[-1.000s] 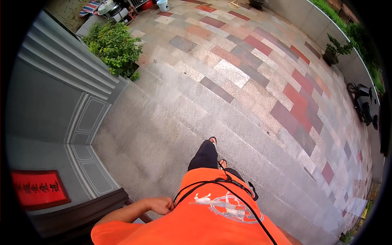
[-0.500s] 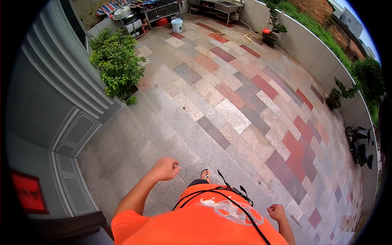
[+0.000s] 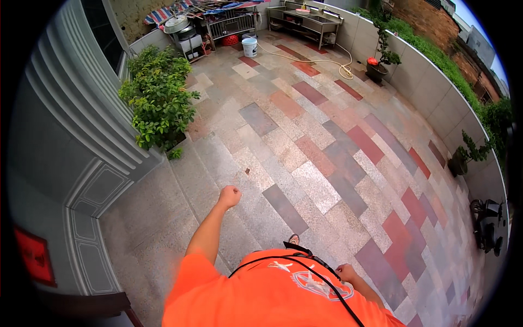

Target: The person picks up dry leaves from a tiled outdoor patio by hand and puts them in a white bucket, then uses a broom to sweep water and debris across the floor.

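My left hand (image 3: 230, 196) is out in front, curled into a loose fist above the pale stone steps, and nothing shows in it. Close by my waist, my right hand (image 3: 345, 272) has its fingers curled in, next to a black strap (image 3: 328, 268); no object shows in that hand either. Over my orange shirt (image 3: 261, 294) runs a thin black cord (image 3: 316, 271). One foot in a sandal (image 3: 294, 240) is visible ahead of my body.
A leafy bush (image 3: 160, 101) grows beside the grey wall (image 3: 81, 109) at the left. Farther off are a white bucket (image 3: 250, 48), a yellowish hose (image 3: 344, 70) and a metal sink bench (image 3: 305, 24). Potted plants (image 3: 458, 163) and a dark scooter (image 3: 486, 226) line the right wall.
My left hand has swung forward and my right hand has drawn in toward my waist. The yard has shifted in view as I step forward, and the sandalled foot appears farther right.
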A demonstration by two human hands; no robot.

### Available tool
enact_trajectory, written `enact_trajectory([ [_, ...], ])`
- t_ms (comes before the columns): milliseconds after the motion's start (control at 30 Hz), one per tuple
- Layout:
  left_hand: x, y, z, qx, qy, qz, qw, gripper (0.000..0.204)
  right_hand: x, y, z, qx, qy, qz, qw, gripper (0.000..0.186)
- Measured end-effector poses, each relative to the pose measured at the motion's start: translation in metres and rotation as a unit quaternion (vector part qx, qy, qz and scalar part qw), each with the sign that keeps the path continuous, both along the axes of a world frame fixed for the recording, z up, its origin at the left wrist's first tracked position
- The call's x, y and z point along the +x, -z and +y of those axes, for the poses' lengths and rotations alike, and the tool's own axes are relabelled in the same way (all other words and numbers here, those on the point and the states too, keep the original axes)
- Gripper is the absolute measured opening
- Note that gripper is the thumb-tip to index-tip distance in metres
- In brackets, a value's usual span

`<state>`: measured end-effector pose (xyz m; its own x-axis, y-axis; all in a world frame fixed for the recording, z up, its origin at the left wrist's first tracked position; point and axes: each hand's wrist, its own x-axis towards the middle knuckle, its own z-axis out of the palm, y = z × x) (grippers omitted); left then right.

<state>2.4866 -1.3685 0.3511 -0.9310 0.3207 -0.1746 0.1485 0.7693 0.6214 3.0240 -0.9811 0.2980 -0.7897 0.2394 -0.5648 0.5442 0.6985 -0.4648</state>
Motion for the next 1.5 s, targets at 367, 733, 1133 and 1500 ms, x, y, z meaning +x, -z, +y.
enact_trajectory([
  [367, 0.143, 0.186, 0.003, -0.290, 0.215, -0.439, 0.823, 0.037, -0.087, 0.030, 0.090, -0.025, 0.272, -0.156, 0.949, 0.026],
  [733, -0.255, 0.272, 0.259, -0.107, 0.112, -0.254, 0.955, 0.032, -0.256, 0.164, 0.195, 0.018, 0.364, -0.030, 0.931, 0.028],
  [1133, -0.533, 0.297, 0.441, -0.058, 0.337, -0.138, 0.929, 0.029, -0.580, 0.236, 0.342, 0.020, 0.294, -0.069, 0.953, 0.029],
  [1500, -0.736, 0.328, 0.389, -0.106, -0.283, -0.344, 0.889, 0.026, -0.982, 0.233, 0.639, 0.002, 0.156, -0.119, 0.981, 0.026],
])
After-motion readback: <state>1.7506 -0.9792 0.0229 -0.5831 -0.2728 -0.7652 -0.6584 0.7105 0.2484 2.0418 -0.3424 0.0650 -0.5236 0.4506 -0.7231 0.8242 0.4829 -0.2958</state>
